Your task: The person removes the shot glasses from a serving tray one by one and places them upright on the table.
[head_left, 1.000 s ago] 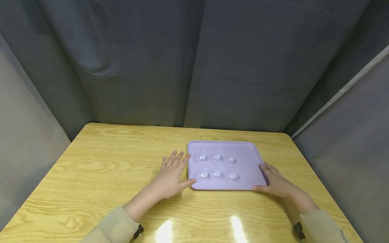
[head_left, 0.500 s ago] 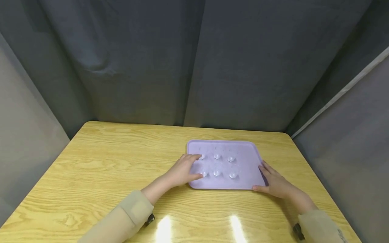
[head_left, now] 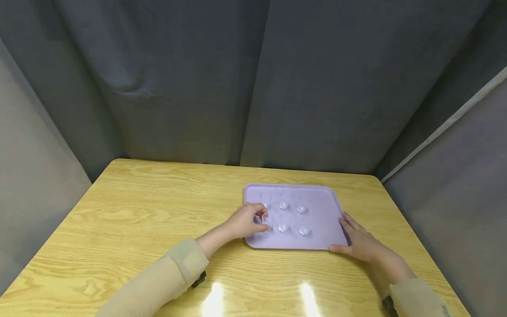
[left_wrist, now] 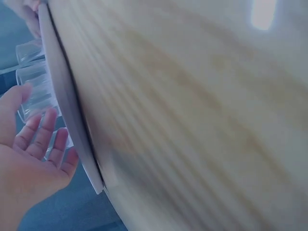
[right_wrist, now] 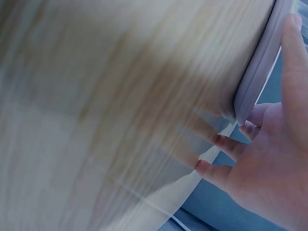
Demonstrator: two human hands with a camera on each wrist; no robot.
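Observation:
A lilac tray [head_left: 321, 207] lies on the wooden table [head_left: 158, 207], right of the middle. Several small clear cups [head_left: 302, 208] stand on it in two rows. My left hand [head_left: 253, 219] reaches over the tray's left side, and its thumb and fingers curl round the clear cup [head_left: 264, 216] at the back left. The left wrist view shows that hand [left_wrist: 33, 144] beside clear cups [left_wrist: 33, 82] and the tray's rim [left_wrist: 62, 96]. My right hand [head_left: 356, 240] lies flat against the tray's front right corner, fingers straight. The right wrist view shows its thumb [right_wrist: 293, 72] along the rim [right_wrist: 262, 77].
Grey curtains [head_left: 253, 88] close in the table at the back and both sides. The table's left half [head_left: 138, 220] is bare wood, with two light glares near the front edge [head_left: 309, 299].
My left hand left the table beside the tray, moved right over the tray's left side and curled its fingers at the back left cup. The right hand stayed at the corner.

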